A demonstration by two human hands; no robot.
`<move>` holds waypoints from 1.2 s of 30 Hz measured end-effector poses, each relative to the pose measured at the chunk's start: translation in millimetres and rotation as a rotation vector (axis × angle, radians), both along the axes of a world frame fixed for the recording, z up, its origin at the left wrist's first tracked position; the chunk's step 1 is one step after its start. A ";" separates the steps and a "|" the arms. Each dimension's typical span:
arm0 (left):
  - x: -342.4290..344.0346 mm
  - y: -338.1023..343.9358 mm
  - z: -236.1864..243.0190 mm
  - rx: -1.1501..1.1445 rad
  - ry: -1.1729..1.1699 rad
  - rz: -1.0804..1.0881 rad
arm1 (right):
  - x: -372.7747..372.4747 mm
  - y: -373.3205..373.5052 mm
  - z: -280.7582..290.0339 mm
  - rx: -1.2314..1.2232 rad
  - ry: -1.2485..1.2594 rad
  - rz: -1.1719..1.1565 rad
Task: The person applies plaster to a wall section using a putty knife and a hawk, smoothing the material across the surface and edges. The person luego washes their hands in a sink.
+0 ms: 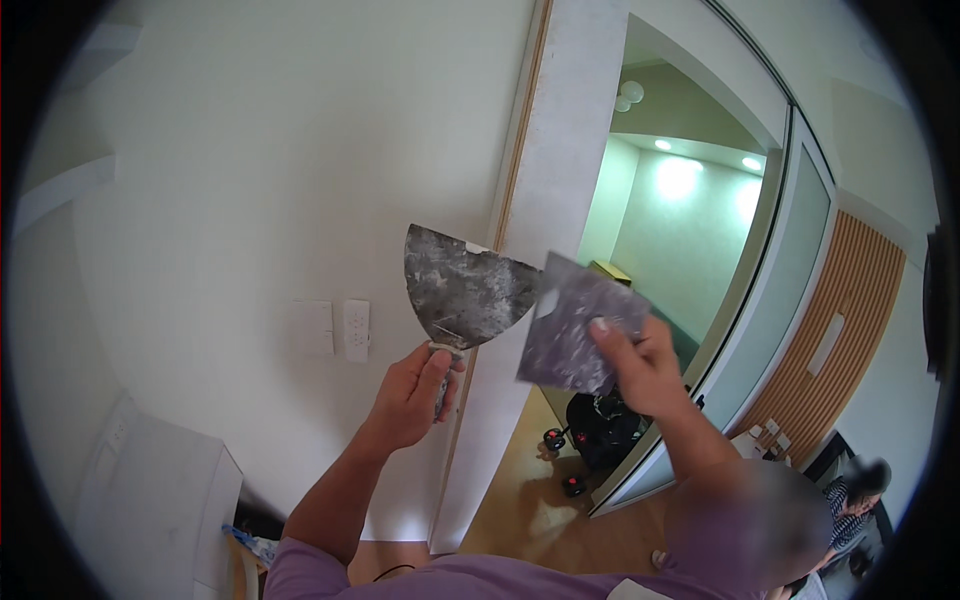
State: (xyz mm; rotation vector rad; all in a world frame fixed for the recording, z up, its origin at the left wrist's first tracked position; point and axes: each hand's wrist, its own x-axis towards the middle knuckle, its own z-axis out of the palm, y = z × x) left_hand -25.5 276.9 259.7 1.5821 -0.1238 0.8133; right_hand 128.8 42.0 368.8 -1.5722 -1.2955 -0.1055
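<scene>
My left hand (415, 395) is wrapped round the handle of a wide putty knife (465, 290). Its fan-shaped grey blade points up and is smeared with white, with a small pale lump at the top edge. In my right hand (645, 370) is a flat, square grey scraper (570, 335), pinched with the thumb across its face. White smears cover this scraper, and a paler dab sits by its left edge. The blade's right corner meets the scraper's edge in the picture; whether they touch I cannot tell. Both tools are held up before the white wall (250, 180) and door frame (580, 130).
A switch plate (313, 328) and a socket strip (356, 330) are on the wall. To the right, a doorway with a sliding glass door (790, 300) shows a lit room and a black wheeled object (605, 430). A white cabinet (150, 490) stands lower left; another person (850, 510) is lower right.
</scene>
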 end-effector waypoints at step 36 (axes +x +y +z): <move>2.7 85.6 11.6 0.231 -0.132 0.168 | 88.2 160.0 483.0 0.363 -1.091 -1.129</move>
